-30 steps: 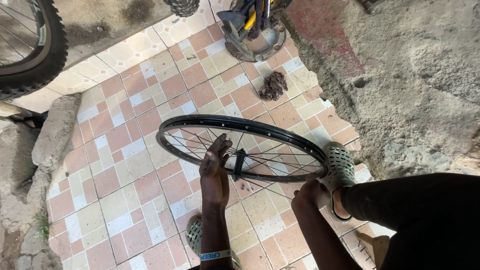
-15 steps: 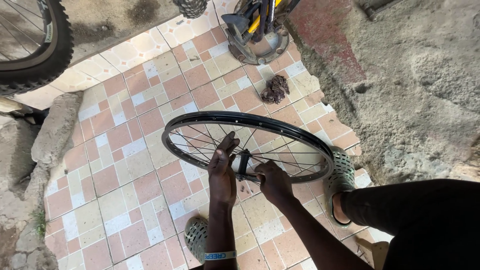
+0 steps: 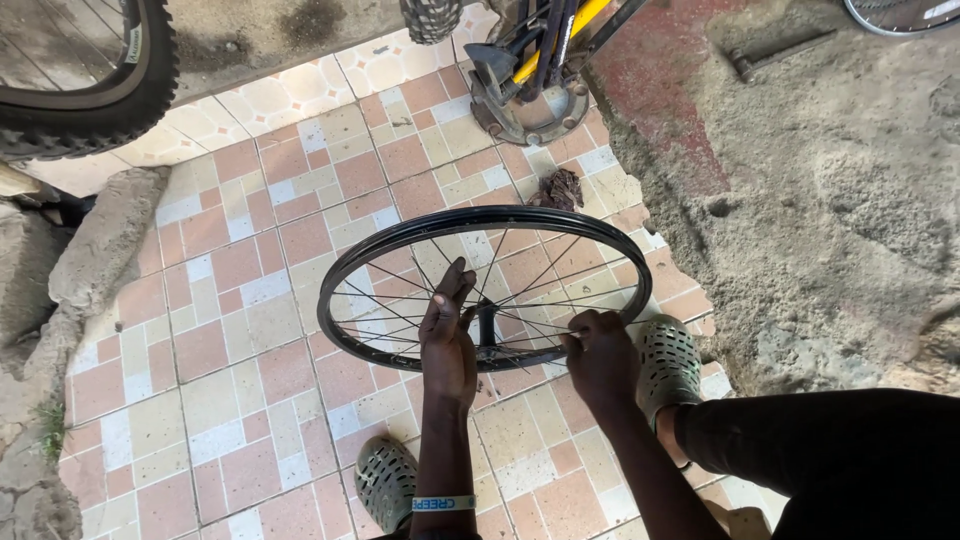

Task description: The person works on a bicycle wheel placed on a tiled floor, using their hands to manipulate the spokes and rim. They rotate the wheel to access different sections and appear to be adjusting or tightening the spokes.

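A bare bicycle wheel [image 3: 486, 290], a thin black metal rim with no tyre and fine wire spokes running to a dark hub [image 3: 486, 330], stands over the tiled floor [image 3: 230, 330] near the middle of the tiled patch, tilted so its round hoop reads as a wide oval. The left hand [image 3: 448, 335] lies against the spokes just left of the hub, palm flat and fingers [image 3: 455, 285] stretched out and open, pointing up through the wires; a pale printed band circles that wrist. The right hand [image 3: 598, 352] is curled shut on the rim's near right part, fingers wrapped around the narrow metal edge. Below the wheel two grey-green perforated clogs [image 3: 668, 365] rest on the tiles, one under each arm, and a dark trouser leg fills the floor's lower right corner. The floor is laid in small square tiles, terracotta pink and cream, glossy and a little dusty, breaking off at its right edge into rough, pitted grey concrete [image 3: 850, 220]. A crumpled brown rag [image 3: 560, 188] lies just beyond the rim's far side. Farther up, near the floor's top edge, a round metal stand base [image 3: 530, 105] bears a yellow-and-black bicycle frame. A knobbly black tyre [image 3: 110, 100] on another wheel sits at the top left corner.
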